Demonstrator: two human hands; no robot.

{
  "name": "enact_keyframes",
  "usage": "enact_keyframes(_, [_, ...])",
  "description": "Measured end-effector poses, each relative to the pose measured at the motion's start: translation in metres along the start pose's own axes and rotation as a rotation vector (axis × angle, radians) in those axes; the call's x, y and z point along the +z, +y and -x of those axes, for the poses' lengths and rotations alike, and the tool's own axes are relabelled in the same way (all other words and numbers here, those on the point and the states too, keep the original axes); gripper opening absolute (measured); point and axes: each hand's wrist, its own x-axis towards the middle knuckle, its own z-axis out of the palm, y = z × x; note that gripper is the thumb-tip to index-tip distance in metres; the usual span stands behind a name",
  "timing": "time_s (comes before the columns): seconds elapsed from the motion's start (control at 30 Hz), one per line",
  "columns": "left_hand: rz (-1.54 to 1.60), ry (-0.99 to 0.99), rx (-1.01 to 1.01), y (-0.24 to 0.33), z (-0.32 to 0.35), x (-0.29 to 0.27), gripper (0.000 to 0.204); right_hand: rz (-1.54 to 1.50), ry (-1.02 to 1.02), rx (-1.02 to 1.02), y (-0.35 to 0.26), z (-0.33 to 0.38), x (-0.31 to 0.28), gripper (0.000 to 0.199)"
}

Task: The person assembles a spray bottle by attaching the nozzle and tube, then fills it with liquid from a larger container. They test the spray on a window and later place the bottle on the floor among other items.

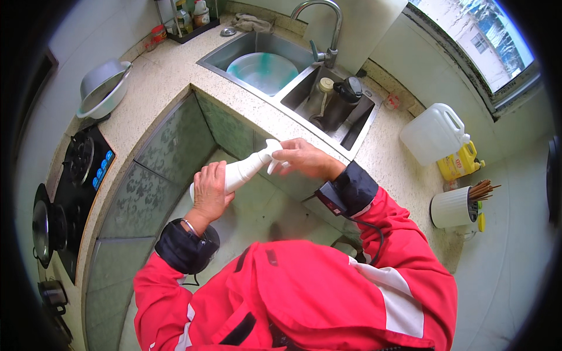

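I hold a white plastic bottle (243, 168) tilted in front of my chest, over the floor below the counter. My left hand (209, 193) is wrapped around its body. My right hand (304, 157) grips the curved white cap or nozzle at its upper end. Both sleeves are red with dark cuffs.
A double steel sink (240, 44) holds a teal-tinted basin (263, 71) and dark bottles (342, 99), with a tap (328, 23) behind. On the counter stand a white jug (434, 133), a yellow bottle (461, 164) and a chopstick holder (453, 206). A black gas hob (79, 175) and a colander bowl (104, 88) are to the left.
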Motion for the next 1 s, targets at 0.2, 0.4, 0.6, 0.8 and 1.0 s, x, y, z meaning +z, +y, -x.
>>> enact_keyframes(0.2, [0.454,-0.175,-0.040,-0.001,0.003,-0.010,0.059,0.057,-0.067,-0.100,-0.011,0.011,-0.002,0.039])
enact_keyframes(0.4, [0.768,-0.122,-0.286,0.019,0.004,-0.015,0.054,-0.036,0.210,-0.334,0.004,0.015,0.019,0.041])
enact_keyframes(0.6, [0.597,0.079,-0.240,0.049,-0.002,-0.005,0.057,-0.133,0.464,-0.495,0.010,-0.004,0.067,0.028])
enact_keyframes(0.8, [0.764,0.017,-0.132,0.069,-0.003,0.002,0.054,-0.098,0.619,-0.540,-0.006,0.024,0.076,0.026])
enact_keyframes(1.0, [1.517,-0.686,0.007,0.085,-0.030,-0.014,0.062,-0.170,0.286,-0.614,-0.029,0.070,0.047,0.039])
